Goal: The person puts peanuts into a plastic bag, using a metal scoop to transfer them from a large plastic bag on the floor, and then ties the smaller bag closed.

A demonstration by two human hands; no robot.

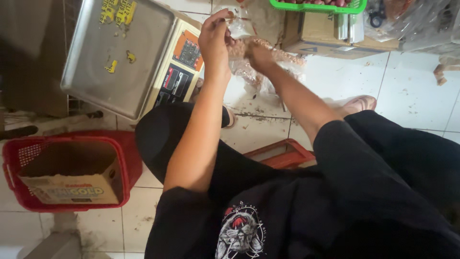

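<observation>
Hands, two, left hand (214, 36) and right hand (258, 55), both pinch one clear plastic bag (241, 29) beside one weighing scale (129, 55), bare floor (412, 91) nearby.

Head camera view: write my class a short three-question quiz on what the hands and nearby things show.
1. True or false: both hands hold the clear plastic bag.
2. What lies in the red basket? A) cardboard box B) bottles
3. Which hand is nearer the weighing scale?

Key:
1. True: left hand and right hand both grip it.
2. A, the cardboard box.
3. Left.
</observation>
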